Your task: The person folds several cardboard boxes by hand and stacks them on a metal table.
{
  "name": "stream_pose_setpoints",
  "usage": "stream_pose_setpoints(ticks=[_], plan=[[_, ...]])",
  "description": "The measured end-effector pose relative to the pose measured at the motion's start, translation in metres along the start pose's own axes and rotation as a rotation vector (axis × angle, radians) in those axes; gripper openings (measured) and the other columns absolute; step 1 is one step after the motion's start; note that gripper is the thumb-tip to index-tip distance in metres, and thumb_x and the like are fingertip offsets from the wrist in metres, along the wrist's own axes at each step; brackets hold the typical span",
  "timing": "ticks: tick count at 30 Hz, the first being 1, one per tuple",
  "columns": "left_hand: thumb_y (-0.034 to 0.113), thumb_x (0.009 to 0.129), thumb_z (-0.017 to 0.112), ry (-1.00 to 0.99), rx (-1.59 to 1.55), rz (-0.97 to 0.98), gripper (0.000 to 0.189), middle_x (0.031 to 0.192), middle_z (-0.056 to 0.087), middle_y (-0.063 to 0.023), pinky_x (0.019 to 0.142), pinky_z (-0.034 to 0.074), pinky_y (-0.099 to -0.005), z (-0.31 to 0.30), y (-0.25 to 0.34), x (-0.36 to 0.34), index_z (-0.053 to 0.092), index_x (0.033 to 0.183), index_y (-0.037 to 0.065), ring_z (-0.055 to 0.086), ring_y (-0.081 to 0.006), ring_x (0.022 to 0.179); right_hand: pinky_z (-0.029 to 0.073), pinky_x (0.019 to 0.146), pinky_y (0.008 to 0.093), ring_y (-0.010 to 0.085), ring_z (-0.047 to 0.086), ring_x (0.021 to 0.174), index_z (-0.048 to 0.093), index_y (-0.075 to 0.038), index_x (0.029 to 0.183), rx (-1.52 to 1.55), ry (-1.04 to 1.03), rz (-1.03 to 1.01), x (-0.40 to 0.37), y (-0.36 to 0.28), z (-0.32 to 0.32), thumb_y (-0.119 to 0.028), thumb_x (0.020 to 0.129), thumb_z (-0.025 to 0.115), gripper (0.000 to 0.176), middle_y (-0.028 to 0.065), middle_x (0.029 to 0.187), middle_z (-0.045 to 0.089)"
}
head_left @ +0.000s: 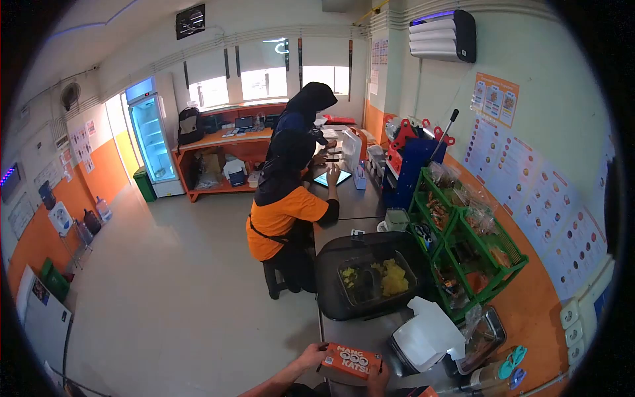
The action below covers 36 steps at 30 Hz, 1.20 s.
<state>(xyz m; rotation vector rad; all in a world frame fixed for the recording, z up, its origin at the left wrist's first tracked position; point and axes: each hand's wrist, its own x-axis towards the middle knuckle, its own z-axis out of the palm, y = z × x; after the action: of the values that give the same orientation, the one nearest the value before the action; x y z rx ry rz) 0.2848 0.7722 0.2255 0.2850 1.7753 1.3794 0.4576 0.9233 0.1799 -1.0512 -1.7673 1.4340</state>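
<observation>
**Over the near end of the tabletop: box gripped at both ends, left end close to the edge**

Orange box (352, 361), printed "MANG KATSU", sits between the two hands, just over or on the tabletop (372, 332). Can't tell if it's touching down or held clear.

Grip: left hand (308, 357) has its fingers clamped on the box's left end, thumb near the upper corner. Right hand (378, 381) is on the right end, thumb over the printed panel; its other fingers are hidden, so can't tell how far under they reach.

Risks, my read:
- Drop. Left end is near the tabletop's open side. If the left fingers slip, that corner could tip toward the floor (185, 284).
- Crush. It looks like thin card. Too hard a squeeze from both ends could bow the panel or pop a flap. Closure not visible, contents neither.
- Bump right. The white folded sheet (430, 334) is near the right hand, with the metal tray (486, 337) beyond it. A wide right-hand swing could knock the sheet askew.
- Bump forward. The black container (325, 274) with yellow food (395, 278) stands just ahead, and the food looks uncovered. A careless push forward could put the box against its rim.
- Elbow room. Co-worker in the orange shirt (281, 221) sits farther up the same side, well apart. Low risk unless someone steps back.
</observation>
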Motion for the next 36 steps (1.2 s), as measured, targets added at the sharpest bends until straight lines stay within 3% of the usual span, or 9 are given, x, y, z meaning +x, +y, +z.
stream_pose_setpoints(ticks=[4, 6, 9, 12, 14, 17, 26, 32, 36], plan=[[0.028, 0.082, 0.066, -0.002, 0.062, 0.026, 0.056, 0.112, 0.061, -0.0141, 0.085, 0.046, -0.0298, 0.0, 0.001, 0.003, 0.052, 0.12, -0.009, 0.06, -0.0184, 0.094, 0.047, 0.074, 0.0339, 0.02, 0.06, 0.079, 0.06, 0.004, 0.103, 0.018, 0.06, 0.0, -0.003, -0.001, 0.002, -0.014, 0.08, 0.05, 0.031, 0.0119, 0.085, 0.063], [0.029, 0.081, 0.067, -0.007, 0.041, 0.035, 0.056, 0.111, 0.061, -0.014, 0.084, 0.047, -0.03, 0.005, 0.0, 0.003, 0.052, 0.119, -0.01, 0.06, -0.0183, 0.092, 0.048, 0.071, 0.0325, 0.0173, 0.06, 0.079, 0.06, 0.004, 0.102, -0.046, -0.014, 0.139, -0.009, -0.051, -0.01, -0.013, 0.078, 0.051, 0.031, 0.0116, 0.085, 0.063], [0.029, 0.082, 0.067, 0.025, -0.034, -0.068, 0.055, 0.107, 0.062, -0.0133, 0.083, 0.048, -0.0313, 0.005, 0.003, -0.012, 0.051, 0.117, -0.01, 0.06, -0.0186, 0.091, 0.048, 0.071, 0.0329, 0.0183, 0.061, 0.079, 0.061, 0.004, 0.101, 0.066, -0.066, 0.12, -0.004, -0.029, -0.01, -0.012, 0.077, 0.052, 0.031, 0.0126, 0.084, 0.064], [0.027, 0.082, 0.067, 0.01, -0.081, 0.057, 0.055, 0.103, 0.062, -0.0127, 0.085, 0.047, -0.0334, 0.0, -0.039, 0.012, 0.048, 0.12, -0.009, 0.06, -0.0216, 0.093, 0.047, 0.076, 0.0358, 0.0236, 0.061, 0.083, 0.06, 0.004, 0.102, -0.114, 0.033, 0.029, -0.003, 0.003, -0.002, -0.011, 0.077, 0.052, 0.031, 0.0158, 0.09, 0.063], [0.025, 0.085, 0.062, 0.069, 0.196, 0.335, 0.053, 0.105, 0.059, -0.0189, 0.088, 0.046, -0.0374, 0.002, -0.063, 0.021, 0.045, 0.123, -0.007, 0.058, -0.0312, 0.1, 0.046, 0.079, 0.0368, 0.0263, 0.06, 0.087, 0.059, 0.004, 0.104, -0.122, 0.013, 0.033, -0.015, -0.029, -0.005, -0.012, 0.077, 0.053, 0.032, 0.0174, 0.094, 0.062], [0.021, 0.089, 0.054, 0.238, 0.466, 0.434, 0.05, 0.114, 0.051, -0.0259, 0.092, 0.043, -0.0413, 0.018, -0.043, -0.004, 0.039, 0.129, -0.006, 0.051, -0.0405, 0.107, 0.044, 0.085, 0.0408, 0.0329, 0.057, 0.097, 0.056, 0.004, 0.111, -0.126, -0.018, 0.007, -0.021, -0.035, -0.006, -0.013, 0.079, 0.054, 0.036, 0.0209, 0.105, 0.058], [0.019, 0.094, 0.043, 0.3, 0.525, 0.614, 0.051, 0.124, 0.041, -0.0295, 0.097, 0.038, -0.044, 0.028, -0.058, -0.011, 0.028, 0.134, -0.009, 0.044, -0.0447, 0.112, 0.039, 0.094, 0.0443, 0.0392, 0.05, 0.109, 0.046, 0.005, 0.123, -0.248, 0.024, -0.261, -0.021, 0.008, 0.0, -0.016, 0.084, 0.054, 0.045, 0.0238, 0.116, 0.052], [0.036, 0.096, 0.038, 0.214, 0.443, 0.434, 0.058, 0.128, 0.04, -0.0318, 0.098, 0.038, -0.043, 0.023, -0.049, -0.019, 0.029, 0.135, -0.006, 0.042, -0.0435, 0.119, 0.039, 0.094, 0.0437, 0.0394, 0.05, 0.109, 0.045, 0.005, 0.124, -0.271, 0.011, -0.301, -0.02, 0.013, -0.001, -0.015, 0.085, 0.053, 0.044, 0.0239, 0.117, 0.051], [0.049, 0.094, 0.038, 0.193, 0.185, 0.318, 0.066, 0.122, 0.048, -0.0319, 0.097, 0.039, -0.0442, 0.023, -0.096, 0.009, 0.033, 0.134, -0.004, 0.047, -0.0433, 0.116, 0.037, 0.095, 0.0437, 0.0392, 0.049, 0.11, 0.046, 0.004, 0.123, -0.263, -0.034, -0.193, -0.023, -0.001, -0.002, -0.016, 0.086, 0.053, 0.043, 0.0236, 0.116, 0.052]])
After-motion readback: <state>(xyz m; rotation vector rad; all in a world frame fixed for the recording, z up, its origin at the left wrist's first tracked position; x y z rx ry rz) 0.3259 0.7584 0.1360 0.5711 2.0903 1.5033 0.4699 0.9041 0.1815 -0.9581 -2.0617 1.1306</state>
